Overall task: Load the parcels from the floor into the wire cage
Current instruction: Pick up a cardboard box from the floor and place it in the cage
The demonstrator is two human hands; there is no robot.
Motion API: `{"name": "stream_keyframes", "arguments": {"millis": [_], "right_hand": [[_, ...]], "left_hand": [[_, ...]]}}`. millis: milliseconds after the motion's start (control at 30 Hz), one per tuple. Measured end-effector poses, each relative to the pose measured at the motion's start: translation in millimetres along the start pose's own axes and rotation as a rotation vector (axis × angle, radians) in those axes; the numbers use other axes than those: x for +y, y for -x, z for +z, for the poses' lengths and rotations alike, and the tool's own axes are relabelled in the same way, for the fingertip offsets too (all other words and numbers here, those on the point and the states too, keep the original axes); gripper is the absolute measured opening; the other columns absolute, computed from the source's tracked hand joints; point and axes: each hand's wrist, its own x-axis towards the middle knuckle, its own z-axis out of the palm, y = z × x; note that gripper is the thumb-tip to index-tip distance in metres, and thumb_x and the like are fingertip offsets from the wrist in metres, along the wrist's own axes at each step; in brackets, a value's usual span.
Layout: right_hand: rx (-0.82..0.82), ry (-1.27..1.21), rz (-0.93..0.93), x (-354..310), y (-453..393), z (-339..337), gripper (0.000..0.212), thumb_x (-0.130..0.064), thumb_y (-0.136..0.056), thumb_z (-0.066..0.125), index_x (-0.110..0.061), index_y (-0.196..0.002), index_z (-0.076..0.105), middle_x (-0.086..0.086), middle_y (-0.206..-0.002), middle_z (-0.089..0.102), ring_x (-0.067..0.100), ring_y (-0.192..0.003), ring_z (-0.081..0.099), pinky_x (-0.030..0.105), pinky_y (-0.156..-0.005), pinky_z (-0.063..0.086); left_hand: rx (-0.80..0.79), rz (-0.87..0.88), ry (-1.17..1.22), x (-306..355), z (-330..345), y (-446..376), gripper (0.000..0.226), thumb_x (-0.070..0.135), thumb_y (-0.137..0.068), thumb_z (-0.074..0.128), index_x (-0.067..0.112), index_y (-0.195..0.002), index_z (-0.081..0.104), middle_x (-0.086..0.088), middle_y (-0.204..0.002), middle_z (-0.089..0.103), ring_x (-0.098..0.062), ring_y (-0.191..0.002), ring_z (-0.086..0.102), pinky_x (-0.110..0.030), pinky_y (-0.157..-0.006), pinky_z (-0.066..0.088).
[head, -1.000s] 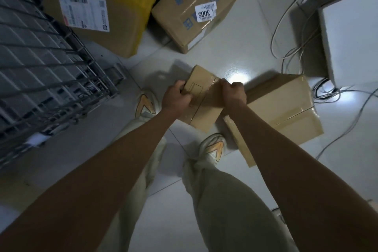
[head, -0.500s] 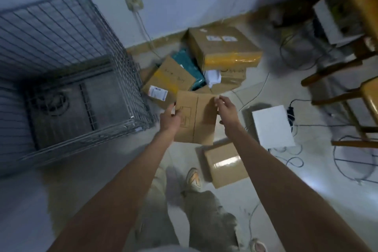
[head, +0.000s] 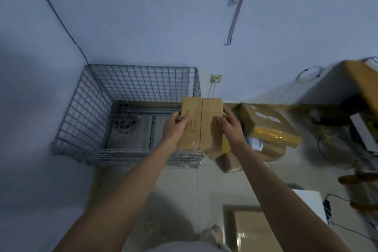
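I hold a small brown cardboard parcel [head: 201, 124] in the air with both hands. My left hand [head: 173, 129] grips its left edge and my right hand [head: 231, 127] grips its right edge. The parcel hangs over the near right corner of the grey wire cage [head: 88, 108], which stands in the room's corner with nothing but its floor grid showing inside. More parcels lie on the floor to the right: a large brown box with yellow tape [head: 268, 127], a small brown one [head: 227, 162], and a taped box [head: 249, 229] near my feet.
A white box [head: 308, 202] with a black cable sits on the floor at right. Furniture and clutter [head: 364, 108] fill the right side. A wall socket [head: 216, 78] with a cord is behind the cage. The wall rises close behind.
I have lifted the parcel from the floor and carried it left and up, over the cage's corner. My view has risen from the floor toward the wall and cage.
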Motion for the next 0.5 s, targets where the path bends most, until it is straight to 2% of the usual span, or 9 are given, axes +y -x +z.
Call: {"name": "stream_keyframes", "arguments": {"millis": [100, 233, 400, 500], "right_hand": [[-0.058, -0.017, -0.025, -27.5, -11.8, 64.8, 0.04, -0.027, -0.101, 0.054, -0.033, -0.14, 0.056, -0.012, -0.125, 0.064, 0.017, -0.12, 0.059, 0.046, -0.101, 0.052], [-0.141, 0.0, -0.047, -46.3, -22.2, 150.5, 0.038, -0.027, -0.098, 0.057, -0.035, -0.135, 0.058, -0.008, -0.127, 0.064, 0.018, -0.119, 0.059, 0.054, -0.105, 0.049], [-0.179, -0.002, -0.026, -51.5, -49.2, 226.0, 0.042, -0.024, -0.1, 0.057, -0.048, -0.134, 0.061, -0.013, -0.128, 0.067, 0.015, -0.119, 0.06, 0.051, -0.105, 0.05], [-0.2, 0.029, -0.006, -48.1, -78.6, 260.0, 0.045, -0.023, -0.103, 0.055, -0.044, -0.143, 0.054, -0.018, -0.119, 0.066, 0.012, -0.113, 0.061, 0.051, -0.103, 0.051]], "left_hand": [[0.055, -0.011, 0.037, -6.9, -73.2, -17.3, 0.038, 0.027, -0.101, 0.062, 0.022, -0.138, 0.056, 0.011, -0.107, 0.06, -0.005, -0.09, 0.056, -0.025, -0.076, 0.045], [0.136, -0.013, 0.057, -21.7, -159.4, -40.7, 0.039, 0.029, -0.1, 0.064, 0.022, -0.138, 0.058, 0.005, -0.122, 0.063, -0.015, -0.108, 0.059, -0.036, -0.095, 0.051], [0.146, -0.043, 0.085, -37.0, -220.6, -79.6, 0.034, 0.027, -0.102, 0.06, 0.022, -0.136, 0.059, 0.005, -0.118, 0.064, -0.017, -0.11, 0.061, -0.032, -0.086, 0.048], [0.165, -0.053, 0.085, -48.5, -240.3, -116.8, 0.035, 0.027, -0.102, 0.061, 0.022, -0.137, 0.059, 0.005, -0.119, 0.064, -0.015, -0.106, 0.062, -0.024, -0.075, 0.046]]}}
